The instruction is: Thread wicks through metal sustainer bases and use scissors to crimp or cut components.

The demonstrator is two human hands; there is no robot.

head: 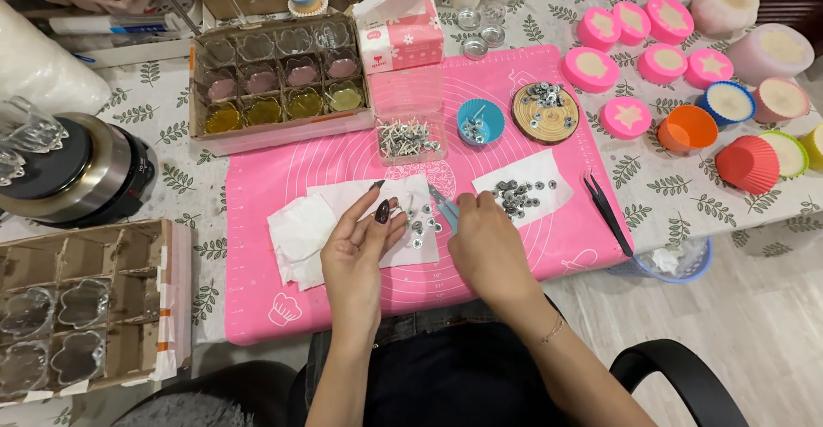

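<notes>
Left hand hovers over a white paper sheet on the pink mat, fingers curled, thumb and forefinger pinching something tiny, too small to tell what. Small metal wick tabs lie on the sheet just beside those fingers. Right hand grips light-blue tweezers, fingers pressed together, tips toward the tabs. More tabs on a second paper. Black tweezers lie right of it on the mat.
</notes>
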